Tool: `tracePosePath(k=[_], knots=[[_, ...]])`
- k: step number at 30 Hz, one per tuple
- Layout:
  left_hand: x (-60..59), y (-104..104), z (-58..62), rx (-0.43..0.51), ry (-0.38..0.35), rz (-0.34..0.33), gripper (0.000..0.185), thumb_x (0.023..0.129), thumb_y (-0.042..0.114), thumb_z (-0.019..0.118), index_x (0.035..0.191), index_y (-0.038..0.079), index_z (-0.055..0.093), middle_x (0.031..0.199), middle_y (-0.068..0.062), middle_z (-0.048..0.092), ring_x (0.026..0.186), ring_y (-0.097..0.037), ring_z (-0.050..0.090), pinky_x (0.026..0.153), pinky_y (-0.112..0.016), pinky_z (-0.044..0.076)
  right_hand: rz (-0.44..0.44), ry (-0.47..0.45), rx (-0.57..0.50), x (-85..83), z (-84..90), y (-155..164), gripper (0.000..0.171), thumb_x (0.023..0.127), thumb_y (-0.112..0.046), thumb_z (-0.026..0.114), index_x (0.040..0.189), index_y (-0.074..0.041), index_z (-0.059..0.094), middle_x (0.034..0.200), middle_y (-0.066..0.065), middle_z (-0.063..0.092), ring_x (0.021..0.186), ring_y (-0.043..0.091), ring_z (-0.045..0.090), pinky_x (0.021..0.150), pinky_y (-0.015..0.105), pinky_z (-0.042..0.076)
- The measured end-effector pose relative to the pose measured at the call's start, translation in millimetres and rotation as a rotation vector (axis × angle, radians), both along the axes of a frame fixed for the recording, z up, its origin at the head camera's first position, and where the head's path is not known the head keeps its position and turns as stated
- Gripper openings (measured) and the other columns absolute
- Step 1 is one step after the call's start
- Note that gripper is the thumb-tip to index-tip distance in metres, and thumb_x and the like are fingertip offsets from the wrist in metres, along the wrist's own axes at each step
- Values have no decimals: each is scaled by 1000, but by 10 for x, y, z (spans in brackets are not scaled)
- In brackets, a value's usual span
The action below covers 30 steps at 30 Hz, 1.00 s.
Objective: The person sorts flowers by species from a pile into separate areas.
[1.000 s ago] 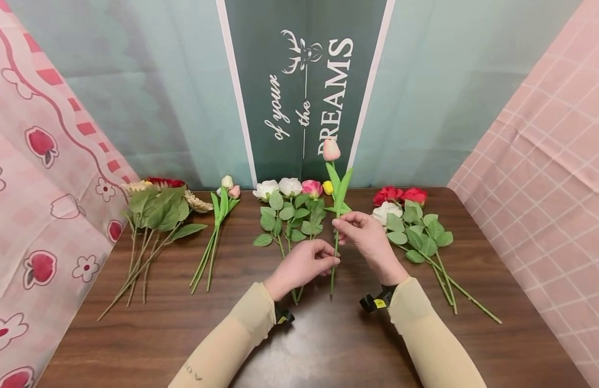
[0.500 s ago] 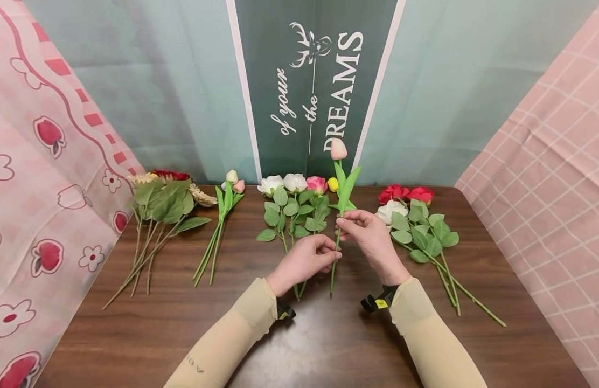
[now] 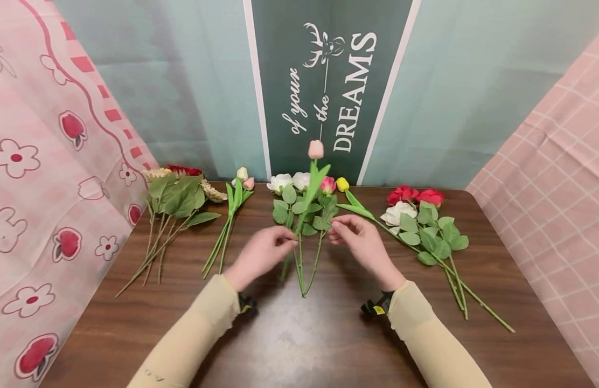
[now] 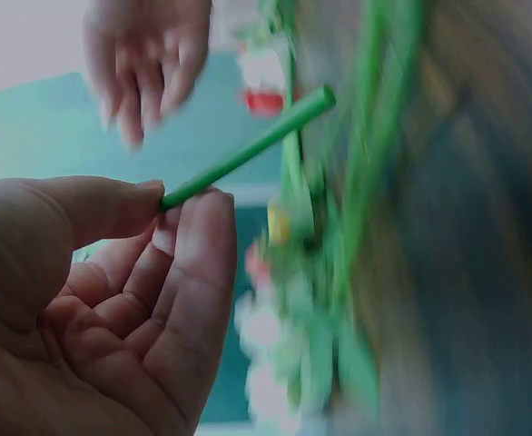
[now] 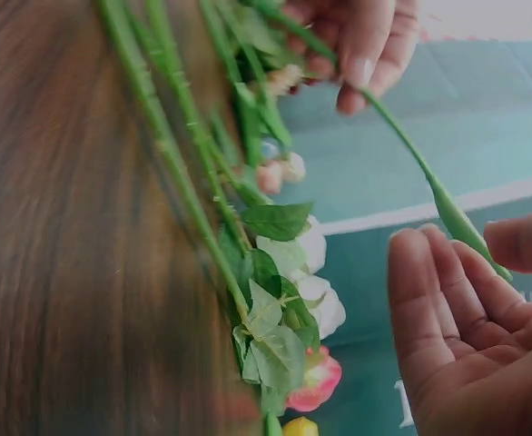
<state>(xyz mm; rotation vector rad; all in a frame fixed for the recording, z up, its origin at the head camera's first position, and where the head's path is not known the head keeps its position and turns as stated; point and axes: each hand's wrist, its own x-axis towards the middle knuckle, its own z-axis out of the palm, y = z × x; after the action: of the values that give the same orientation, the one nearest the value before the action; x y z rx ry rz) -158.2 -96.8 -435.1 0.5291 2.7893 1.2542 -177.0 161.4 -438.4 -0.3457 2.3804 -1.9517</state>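
Hands first, as they are nearest. The left hand (image 3: 260, 253) pinches the lower stem of a pink tulip (image 3: 315, 149) between thumb and fingertips; the left wrist view shows the cut end of the stem sticking out past the thumb. The right hand (image 3: 359, 241) is loose and half open, with fingers a little curled, and it holds nothing; it hovers just beside the stem.

The tulip stands tilted above the table (image 3: 290, 345), its head raised over the rose bunch (image 3: 299, 207). It looks artificial, so I judge it light, with a thin, bendable stem and a smooth surface that can slip or turn between fingers. The bare stem under the leaves seems the best place to hold, not the soft head.
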Motion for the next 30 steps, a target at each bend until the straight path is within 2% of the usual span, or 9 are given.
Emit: tracePosePath(k=[3,5,9,12,15,17,21,24,30], knots=[[16,-403,35,-156,112,93,19,98,19,70,112,8,75,106,-5,75,84,-19,68,79,-43,57,33,122,237,38,14,-83,27,102,-28,66,120,-9,71,106,6,73,93,21,68,82,40,58],[34,-668,37,-241,159,157,19,98,18,69,111,6,75,106,-8,75,89,-24,69,81,-47,56,61,198,373,65,44,-156,26,101,-32,67,120,-15,72,109,-2,71,95,15,66,83,38,56],[52,-1081,0,-370,194,252,18,99,16,67,110,6,76,107,-12,74,97,-32,70,83,-53,54,144,321,519,78,101,-314,28,100,-33,68,122,-15,71,116,-2,70,103,14,65,89,38,55],[52,-1248,-45,-424,196,270,17,99,15,66,109,5,75,108,-14,74,100,-35,69,83,-55,53,211,443,681,51,112,-448,41,101,-38,66,133,-12,66,130,5,66,122,21,60,104,42,48],[48,-1331,-108,-464,207,272,15,98,13,67,107,4,76,105,-15,73,98,-36,70,81,-55,54,290,565,865,13,104,-607,61,101,-48,61,148,-10,54,151,10,52,143,29,41,118,46,32],[24,-1348,-155,-481,209,273,15,98,12,67,107,4,76,104,-15,73,96,-35,70,80,-54,55,348,599,945,-9,91,-701,70,101,-53,58,155,-11,45,160,13,40,151,33,28,123,48,22],[-32,-1346,-220,-475,162,280,18,98,11,64,110,3,76,106,-16,74,97,-36,70,81,-55,55,413,588,1015,-31,59,-840,73,101,-57,54,159,-15,38,163,12,35,154,33,19,124,46,15],[-66,-1336,-247,-459,118,278,21,98,10,61,111,2,74,108,-17,74,99,-36,69,83,-54,54,435,566,1021,-32,27,-881,72,102,-57,53,159,-15,38,162,12,37,155,33,18,125,44,14],[-91,-1337,-252,-447,78,265,22,98,11,61,114,-1,71,109,-19,72,100,-36,68,85,-54,53,451,536,997,-6,-20,-856,70,103,-54,55,157,-13,41,160,15,39,154,35,20,124,45,16]])
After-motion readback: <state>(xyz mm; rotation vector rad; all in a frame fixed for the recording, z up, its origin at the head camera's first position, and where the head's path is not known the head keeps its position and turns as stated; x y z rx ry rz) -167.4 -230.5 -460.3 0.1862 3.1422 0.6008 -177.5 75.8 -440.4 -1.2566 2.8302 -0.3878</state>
